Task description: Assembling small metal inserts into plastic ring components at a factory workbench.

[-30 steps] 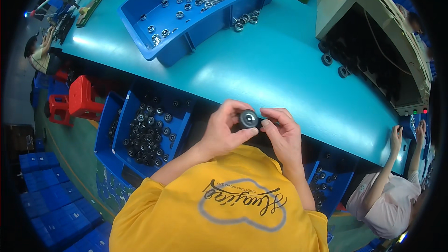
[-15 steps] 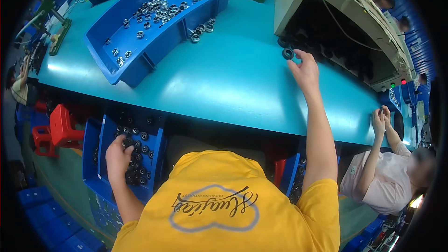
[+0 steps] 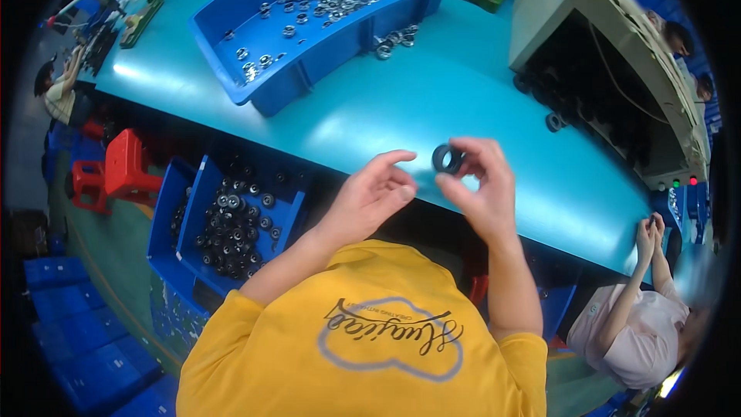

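A black ring [image 3: 437, 159] is pinched upright between the thumb and fingers of my right hand [image 3: 490, 189], just above the table's front edge. Facing it from the left is my left hand [image 3: 370, 194], its thumb and fingers apart, with nothing visible between them. A small gap separates its fingertips from the ring. Below the table edge at left, a blue bin [image 3: 289, 212] holds many black round parts [image 3: 231, 235] with lighter centres.
A large blue tray [image 3: 270, 93] of shiny metal rings stands on the turquoise table [image 3: 370, 108], with several rings [image 3: 395, 41] beside it. At right is a pale box-like machine [image 3: 540, 19] with black rings [image 3: 555, 121] at its dark opening. A co-worker [image 3: 637, 332] sits at right.
My right hand has brought the black ring from the machine's opening back toward my body. My left hand has left the lower bin and come up beside it. The view has shifted.
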Tool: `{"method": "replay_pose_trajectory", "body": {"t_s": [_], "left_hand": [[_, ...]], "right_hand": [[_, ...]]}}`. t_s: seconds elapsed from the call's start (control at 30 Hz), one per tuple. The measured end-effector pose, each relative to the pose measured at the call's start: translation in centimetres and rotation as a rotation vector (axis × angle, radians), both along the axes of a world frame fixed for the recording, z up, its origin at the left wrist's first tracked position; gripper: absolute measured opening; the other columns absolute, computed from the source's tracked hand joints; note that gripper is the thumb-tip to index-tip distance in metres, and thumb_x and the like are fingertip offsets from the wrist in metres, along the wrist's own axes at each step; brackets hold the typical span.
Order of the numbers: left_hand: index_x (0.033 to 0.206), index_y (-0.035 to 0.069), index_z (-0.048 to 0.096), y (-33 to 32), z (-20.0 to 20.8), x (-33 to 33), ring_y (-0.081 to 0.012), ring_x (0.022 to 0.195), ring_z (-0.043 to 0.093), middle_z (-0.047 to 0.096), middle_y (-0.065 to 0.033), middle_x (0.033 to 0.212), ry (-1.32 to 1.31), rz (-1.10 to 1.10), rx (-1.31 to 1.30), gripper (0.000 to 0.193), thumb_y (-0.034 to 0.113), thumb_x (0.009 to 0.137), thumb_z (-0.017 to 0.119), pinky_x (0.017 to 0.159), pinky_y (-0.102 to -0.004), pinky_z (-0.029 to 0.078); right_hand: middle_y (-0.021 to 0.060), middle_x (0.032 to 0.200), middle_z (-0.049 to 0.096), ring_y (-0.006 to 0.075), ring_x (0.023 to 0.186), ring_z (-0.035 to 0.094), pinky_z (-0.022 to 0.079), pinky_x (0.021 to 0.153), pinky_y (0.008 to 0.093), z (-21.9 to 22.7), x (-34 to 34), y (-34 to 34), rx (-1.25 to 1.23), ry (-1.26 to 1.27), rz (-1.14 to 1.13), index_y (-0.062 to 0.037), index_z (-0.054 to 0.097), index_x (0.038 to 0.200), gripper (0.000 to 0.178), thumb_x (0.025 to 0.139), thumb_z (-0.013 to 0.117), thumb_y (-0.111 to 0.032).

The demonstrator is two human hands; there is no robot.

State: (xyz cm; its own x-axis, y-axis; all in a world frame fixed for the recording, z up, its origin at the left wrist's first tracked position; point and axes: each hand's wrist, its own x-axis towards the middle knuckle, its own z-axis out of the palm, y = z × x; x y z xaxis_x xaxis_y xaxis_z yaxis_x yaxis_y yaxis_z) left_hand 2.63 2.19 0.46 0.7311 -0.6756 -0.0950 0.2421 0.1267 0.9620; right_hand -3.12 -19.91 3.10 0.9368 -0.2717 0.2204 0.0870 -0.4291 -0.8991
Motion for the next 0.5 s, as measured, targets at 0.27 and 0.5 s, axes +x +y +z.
{"method": "replay_pose_trajectory", "body": {"t_s": [0.27, 0.5], "left_hand": [[0.142, -0.001, 0.054, -0.1, -0.6, -0.2, -0.0174, 0.113, 0.067, 0.069, -0.0129, 0.124, 0.189, 0.014, -0.172, 0.043, 0.010, 0.103, 0.066, 0.096, -0.0327, 0.056], [0.142, -0.003, 0.055, 0.2, -0.3, -0.7, -0.0174, 0.113, 0.067, 0.069, -0.0126, 0.125, 0.117, 0.072, -0.164, 0.040, 0.004, 0.103, 0.064, 0.100, -0.0337, 0.056]], "right_hand": [[0.0089, 0.124, 0.059, 0.0112, 0.100, 0.062, 0.057, 0.090, 0.0276, -2.1, -2.0, 4.2, 0.740, 0.128, 0.072, 0.0017, 0.055, 0.139, 0.067, 0.080, 0.085, 0.004], [0.0100, 0.125, 0.060, 0.0113, 0.100, 0.062, 0.057, 0.089, 0.0280, -2.9, -1.8, 4.5, 0.650, 0.098, 0.094, 0.0011, 0.054, 0.141, 0.069, 0.079, 0.083, 0.006]]}}
